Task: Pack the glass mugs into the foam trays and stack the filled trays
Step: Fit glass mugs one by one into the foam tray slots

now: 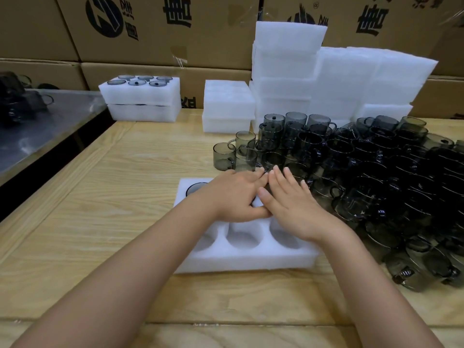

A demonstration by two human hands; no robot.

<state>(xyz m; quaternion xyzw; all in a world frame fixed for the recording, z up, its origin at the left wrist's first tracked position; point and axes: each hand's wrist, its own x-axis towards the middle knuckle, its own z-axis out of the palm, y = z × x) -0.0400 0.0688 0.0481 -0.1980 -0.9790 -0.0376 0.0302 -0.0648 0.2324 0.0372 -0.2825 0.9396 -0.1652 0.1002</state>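
**Wooden bench [100, 222], tray part-filled**

Foam tray [246, 262] sits under your hands, near row empty. Left hand [233, 194] and right hand [293, 209] lie flat, fingers straight, on the far row, likely pressing mugs home. Loose mugs [364, 172] heaped just right for reach. Filled trays [143, 96] stacked far left.

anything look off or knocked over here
Some glass mugs at the pile's near right end look tipped on their sides, unlike the upright ones farther back. The tall foam tray stack sits slightly uneven.
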